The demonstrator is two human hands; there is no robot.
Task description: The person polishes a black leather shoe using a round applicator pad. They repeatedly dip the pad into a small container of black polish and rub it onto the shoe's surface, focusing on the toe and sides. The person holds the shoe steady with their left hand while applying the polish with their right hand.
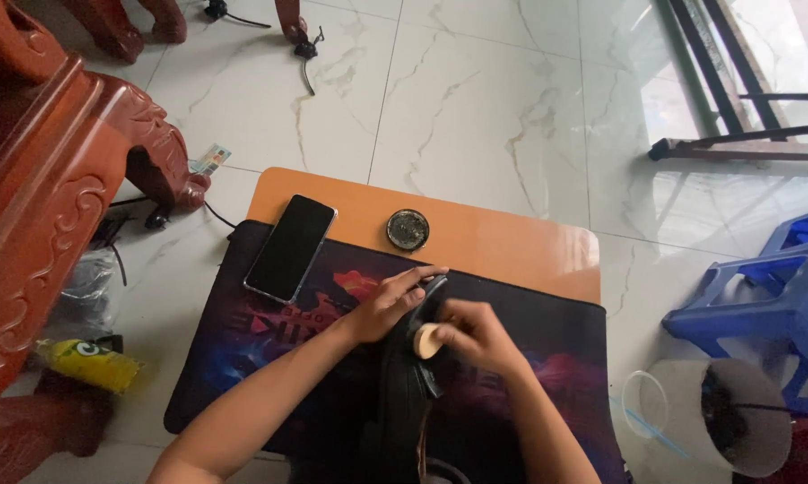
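We see a black shoe (404, 385) lying on the dark mat (243, 350) near the table's (512, 242) front edge, toe toward the far edge. Our left hand (390, 303) clasps its toe, fingers wrapped over the top. Our right hand (476, 333) pinches a small tan sponge (426, 341) against the leather. Toward the far left corner rests a black phone (290, 247); beside it, near the far edge, a round tin (408, 229).

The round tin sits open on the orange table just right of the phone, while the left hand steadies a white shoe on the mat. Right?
One thing is wrong: the shoe is black, not white. The head view shows it under the left hand, with the round tin right of the phone.
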